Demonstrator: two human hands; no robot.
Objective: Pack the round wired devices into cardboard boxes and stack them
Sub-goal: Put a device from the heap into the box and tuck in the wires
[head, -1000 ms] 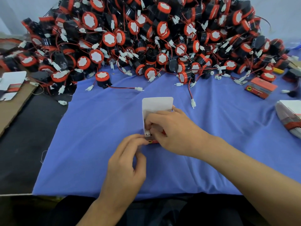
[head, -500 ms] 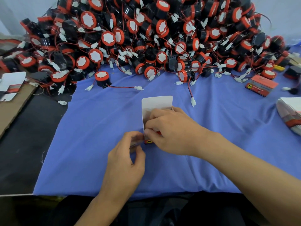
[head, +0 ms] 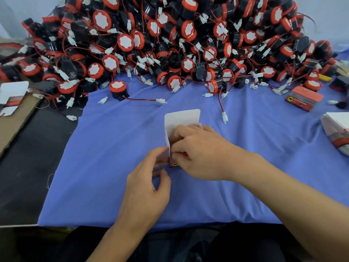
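- With the left hand (head: 149, 184), pinches the near-left edge of the small cardboard box (head: 181, 120) between thumb and forefinger.
- With the right hand (head: 200, 154), curls fingers over the box's open mouth and grips it, hiding whatever lies inside.
- Keeps the white lid flap upright just beyond the fingers, over the blue cloth (head: 94, 167).
- Faces a heap of round wired devices (head: 170, 44) well beyond both hands, with a stray device (head: 118, 89) nearer, beyond the left hand.
- Has a closed orange box (head: 304, 98) and a stack of flat box blanks (head: 338, 133) far right of the right hand.
- Has an unfolded blank (head: 11, 97) far left of the left hand.
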